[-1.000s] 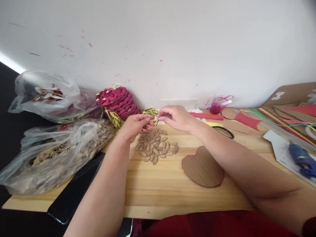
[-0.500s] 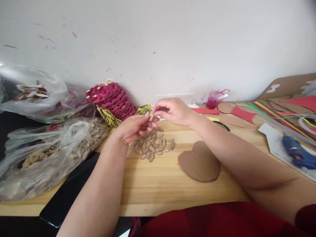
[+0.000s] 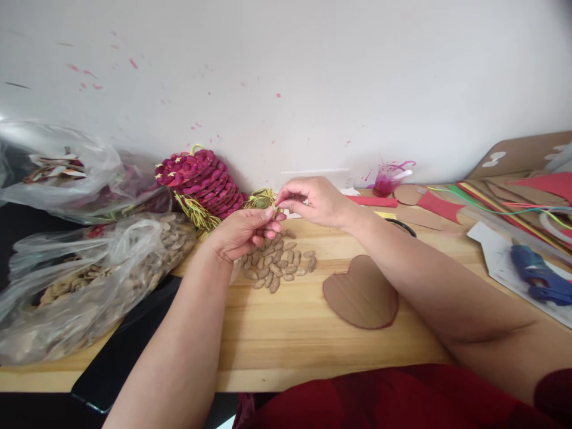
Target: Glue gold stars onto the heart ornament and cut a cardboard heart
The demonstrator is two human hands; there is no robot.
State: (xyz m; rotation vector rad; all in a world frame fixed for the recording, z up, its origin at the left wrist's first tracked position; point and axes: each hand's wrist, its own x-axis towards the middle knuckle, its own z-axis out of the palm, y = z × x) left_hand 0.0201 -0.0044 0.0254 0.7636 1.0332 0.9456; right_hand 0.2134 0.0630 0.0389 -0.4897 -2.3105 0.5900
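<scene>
My left hand (image 3: 245,232) is raised over the table, thumb and forefinger pinched together on a small yellow-green strand (image 3: 274,211). The fingertips of my right hand (image 3: 310,201) meet them from the right and pinch the same strand; its exact kind is too small to make out. Beneath the hands lies a loose pile of unshelled peanuts (image 3: 277,262). A heart-shaped piece of cardboard (image 3: 361,295) with a dark red edge rests below my right forearm. Behind my left hand is a bundle of yellow-green cord (image 3: 261,198), partly hidden.
Magenta heart-shaped pieces (image 3: 208,182) with yellow tassels stand stacked against the wall. Plastic bags (image 3: 134,250) of peanuts and shells fill the left. A cup of magenta paint (image 3: 386,180) stands at the back. At right lie a blue glue gun (image 3: 536,271) and coloured strips (image 3: 504,217).
The pinched fingertips have shifted slightly, and less of the yellow-green strand shows between them. Everything on the table stays where it was.
</scene>
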